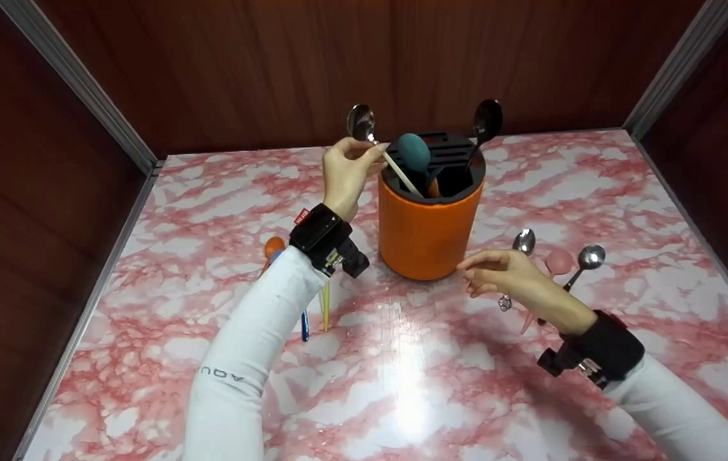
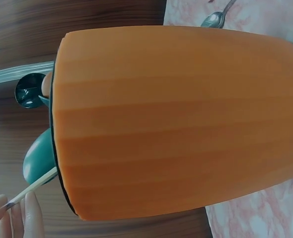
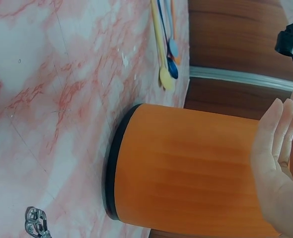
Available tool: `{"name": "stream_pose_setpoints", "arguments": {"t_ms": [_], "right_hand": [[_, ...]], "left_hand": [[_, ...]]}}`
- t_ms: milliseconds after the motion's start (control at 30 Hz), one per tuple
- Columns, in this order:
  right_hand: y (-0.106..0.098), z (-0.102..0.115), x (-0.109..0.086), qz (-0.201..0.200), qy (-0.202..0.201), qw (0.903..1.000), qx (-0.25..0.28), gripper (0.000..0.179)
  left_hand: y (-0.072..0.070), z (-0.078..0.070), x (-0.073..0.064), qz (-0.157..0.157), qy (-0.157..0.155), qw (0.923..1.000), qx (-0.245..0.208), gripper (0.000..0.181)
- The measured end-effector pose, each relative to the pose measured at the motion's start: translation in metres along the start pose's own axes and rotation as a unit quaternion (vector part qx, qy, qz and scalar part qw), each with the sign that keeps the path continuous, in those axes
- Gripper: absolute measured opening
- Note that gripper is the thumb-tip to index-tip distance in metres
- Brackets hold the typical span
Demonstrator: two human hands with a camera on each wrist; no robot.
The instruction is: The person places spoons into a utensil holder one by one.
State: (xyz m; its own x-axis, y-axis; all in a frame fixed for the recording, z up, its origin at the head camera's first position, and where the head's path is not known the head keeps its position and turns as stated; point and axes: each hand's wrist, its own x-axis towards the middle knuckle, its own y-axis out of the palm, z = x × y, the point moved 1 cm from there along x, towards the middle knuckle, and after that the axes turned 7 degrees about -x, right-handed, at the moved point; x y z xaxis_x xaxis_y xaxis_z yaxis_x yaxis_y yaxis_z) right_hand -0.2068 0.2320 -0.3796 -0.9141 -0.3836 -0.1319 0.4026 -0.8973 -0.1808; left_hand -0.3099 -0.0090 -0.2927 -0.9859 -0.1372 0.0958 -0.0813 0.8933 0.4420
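The lower end of the cream-handled shiny metal spoon (image 1: 401, 173) is hidden inside the orange cylindrical holder (image 1: 428, 237). The left white sleeve (image 1: 242, 339) covers part of the orange spoon (image 1: 273, 245); the right hand (image 1: 509, 276) hides the middle of the pink spoon (image 1: 559, 261). The left wrist view's corner crops the left hand (image 1: 347, 173).

The holder (image 1: 424, 240) had a smooth, matt orange body, apparently plastic, with faint lengthwise bands. Its top insert (image 1: 431, 201) was black and plastic-like. The pale-handled spoon (image 1: 403, 177) combined a polished metal bowl with a smooth, low-sheen handle. The teal utensil (image 1: 413, 152) presented a smooth, soft-sheen surface; the black spoon (image 1: 488, 120) was glossy. Two spoons (image 1: 591, 256) at the right showed mirror-like metal bowls; the pink spoon (image 1: 559, 261) looked matt. The tabletop (image 1: 402, 358) was smooth, glossy and marble-patterned. The back panel (image 1: 261, 77) displayed wood grain. Both sleeves (image 1: 242, 352) were creased cloth.
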Motion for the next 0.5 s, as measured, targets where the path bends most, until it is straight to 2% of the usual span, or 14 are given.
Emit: {"name": "stream_pose_setpoints", "arguments": {"t_ms": [333,500], "right_hand": [[-0.0012,-0.0035,-0.0014,0.001,0.005,0.9999,-0.010,0.020],[-0.0010,-0.0044,-0.0009,-0.003,0.008,0.9999,-0.007,0.017]], "left_hand": [[0.0010,0.0079,0.0016,0.021,-0.004,0.9995,0.021,0.004],[0.0015,0.0090,0.0016,0.025,-0.009,0.9991,0.033,0.010]]}}
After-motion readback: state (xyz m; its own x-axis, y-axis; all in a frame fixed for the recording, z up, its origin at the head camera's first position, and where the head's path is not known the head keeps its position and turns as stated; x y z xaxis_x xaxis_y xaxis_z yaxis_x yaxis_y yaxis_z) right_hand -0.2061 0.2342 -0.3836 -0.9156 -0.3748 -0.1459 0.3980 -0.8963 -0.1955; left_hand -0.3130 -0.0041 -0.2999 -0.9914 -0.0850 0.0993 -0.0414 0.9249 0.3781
